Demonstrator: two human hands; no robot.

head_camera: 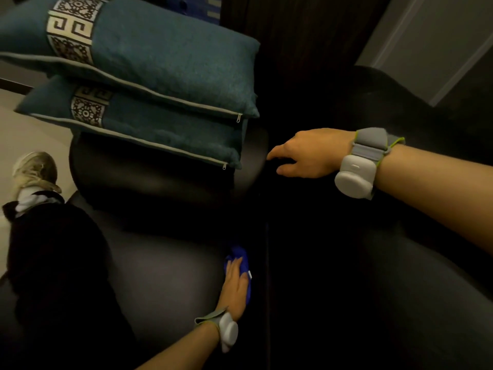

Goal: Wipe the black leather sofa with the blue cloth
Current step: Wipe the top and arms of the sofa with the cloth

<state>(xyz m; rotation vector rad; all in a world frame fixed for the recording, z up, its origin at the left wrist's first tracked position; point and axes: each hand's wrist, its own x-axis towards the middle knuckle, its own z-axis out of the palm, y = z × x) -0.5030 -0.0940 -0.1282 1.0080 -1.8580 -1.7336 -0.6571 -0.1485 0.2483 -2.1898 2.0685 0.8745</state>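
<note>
Left-hand grip [234, 281]: flat fingers pressed on the blue cloth [241, 265] at the sofa seat cushion's [165, 268] right edge, by the seam. Right hand [306, 156] relaxed, empty. Even pressure and overlapping strokes along the seam are advised.

Grey strapped wrist devices [354, 166], black trousers [53, 263], pale shoe [34, 169].

No text, brand or number can be read anywhere. The cushions [149, 62] carry only a woven key pattern
</note>
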